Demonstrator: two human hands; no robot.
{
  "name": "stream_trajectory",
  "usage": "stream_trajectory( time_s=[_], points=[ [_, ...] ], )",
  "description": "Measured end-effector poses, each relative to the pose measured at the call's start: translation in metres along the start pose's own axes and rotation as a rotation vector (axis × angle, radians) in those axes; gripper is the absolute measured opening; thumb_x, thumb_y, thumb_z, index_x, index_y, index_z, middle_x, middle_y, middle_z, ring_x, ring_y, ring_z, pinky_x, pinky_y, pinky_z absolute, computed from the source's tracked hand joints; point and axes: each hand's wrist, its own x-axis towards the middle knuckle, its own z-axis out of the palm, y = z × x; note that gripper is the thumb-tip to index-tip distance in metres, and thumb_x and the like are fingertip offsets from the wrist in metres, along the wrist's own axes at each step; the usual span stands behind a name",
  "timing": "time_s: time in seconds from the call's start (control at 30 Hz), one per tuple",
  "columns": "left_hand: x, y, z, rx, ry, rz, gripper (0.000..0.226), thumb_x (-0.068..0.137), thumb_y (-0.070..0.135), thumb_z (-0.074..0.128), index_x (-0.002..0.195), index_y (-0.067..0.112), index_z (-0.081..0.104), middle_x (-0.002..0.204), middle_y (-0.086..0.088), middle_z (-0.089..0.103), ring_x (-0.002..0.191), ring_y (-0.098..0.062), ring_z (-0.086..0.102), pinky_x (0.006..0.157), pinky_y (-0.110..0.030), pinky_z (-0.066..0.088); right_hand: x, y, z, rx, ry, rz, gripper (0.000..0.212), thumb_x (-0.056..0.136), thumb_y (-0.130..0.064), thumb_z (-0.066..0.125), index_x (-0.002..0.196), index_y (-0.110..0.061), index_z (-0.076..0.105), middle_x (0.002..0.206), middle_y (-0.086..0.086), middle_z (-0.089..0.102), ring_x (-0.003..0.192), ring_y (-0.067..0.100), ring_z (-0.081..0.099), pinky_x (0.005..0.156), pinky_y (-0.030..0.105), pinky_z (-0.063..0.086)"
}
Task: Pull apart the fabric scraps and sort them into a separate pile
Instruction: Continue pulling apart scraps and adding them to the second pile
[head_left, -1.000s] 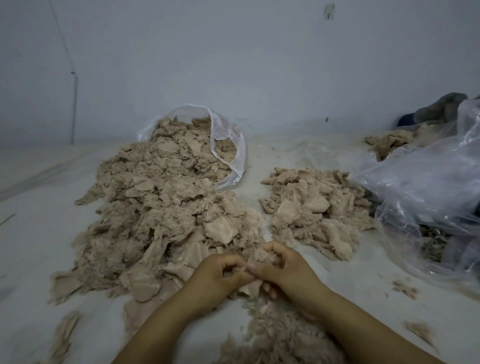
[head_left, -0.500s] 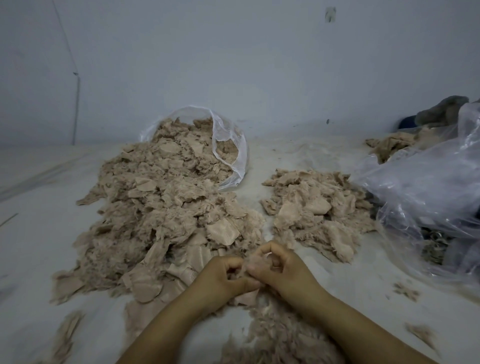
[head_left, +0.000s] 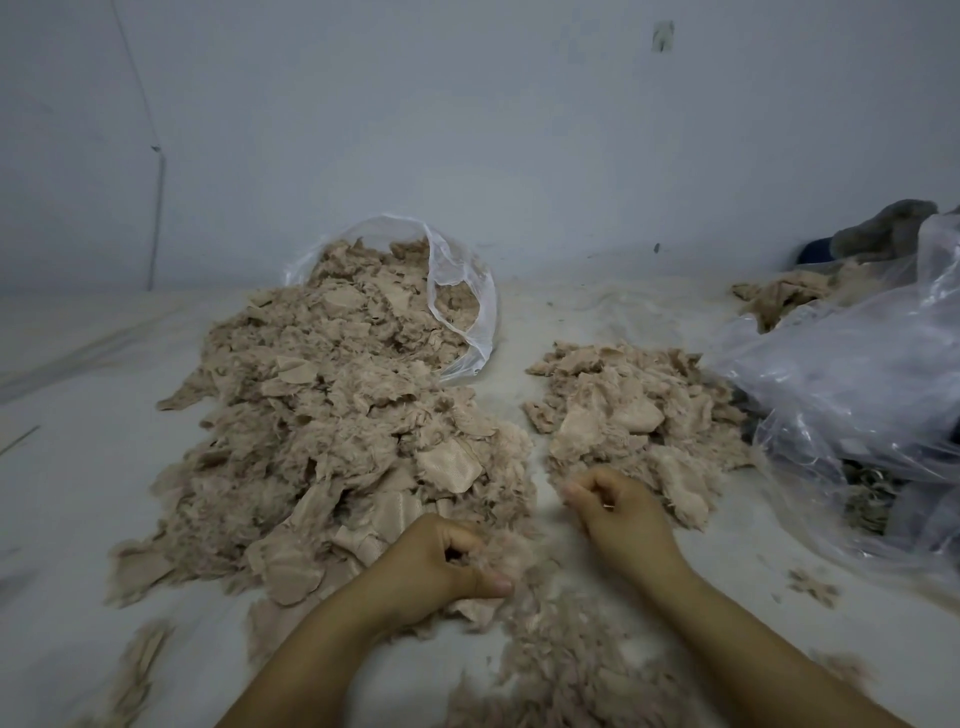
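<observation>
fabric scrap – left hand gripping, hands apart

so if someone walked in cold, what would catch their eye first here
The big heap of beige furry fabric scraps spilling from a clear plastic bag on the left of the white surface. Right of it lies a smaller beige pile, beside crumpled clear plastic sheeting. In front, the left hand grips a fluffy tuft while the right hand, fingers curled, sits at the smaller pile's near edge.
</observation>
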Motion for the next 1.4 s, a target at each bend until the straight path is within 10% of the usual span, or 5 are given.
stream_trajectory(
  time_s=[0.17,0.47,0.97,1.17,1.4],
  points=[
    [0.0,0.004,0.004,-0.191,0.1,-0.028,0.02,0.07,0.037,0.072,0.073,0.018,0.075,0.068,0.002,0.07,0.058,-0.006,0.062,0.054,-0.018,0.046,-0.01,-0.01,-0.009,0.102,-0.512,0.103,0.059,0.076,-0.063,0.058,0.048,-0.012,0.06,0.045,0.002,0.051,0.042,0.011,0.043,0.052,0.017,0.037],
    [0.005,0.007,0.018,-0.16,0.286,0.043,0.036,0.091,0.037,0.049,0.075,0.007,0.063,0.054,-0.003,0.058,0.041,-0.009,0.047,0.041,-0.02,0.037,-0.018,-0.018,0.013,0.41,-0.42,0.152,0.013,0.088,-0.009,0.065,0.082,-0.003,0.054,0.054,0.004,0.059,0.038,0.01,0.043,0.037,0.019,0.033],
    [0.016,0.0,0.011,0.066,0.631,0.073,0.037,0.095,0.016,0.05,0.058,0.021,0.049,0.048,0.011,0.048,0.048,-0.001,0.041,0.052,-0.019,0.035,-0.013,-0.02,0.007,0.5,-0.248,0.219,0.009,0.088,-0.007,0.064,0.08,-0.006,0.06,0.046,0.003,0.053,0.038,0.008,0.045,0.04,0.017,0.037],
    [0.009,-0.004,0.011,0.145,0.523,0.066,0.006,0.088,0.034,0.06,0.083,0.032,0.059,0.07,0.011,0.057,0.057,-0.004,0.048,0.055,-0.014,0.039,0.004,-0.011,-0.014,1.131,0.094,0.399,0.025,0.093,-0.024,0.056,0.09,0.0,0.06,0.075,0.015,0.067,0.068,0.02,0.068,0.054,0.024,0.057],
    [0.011,-0.008,0.021,0.445,0.418,0.135,0.014,0.089,0.022,0.062,0.103,0.023,0.065,0.084,0.015,0.06,0.074,0.005,0.055,0.068,-0.015,0.044,-0.003,0.004,0.026,-0.109,-0.231,-0.044,0.032,0.086,-0.03,0.067,0.109,-0.043,0.048,0.094,-0.025,0.052,0.083,-0.012,0.052,0.072,0.011,0.038]
  ],
)
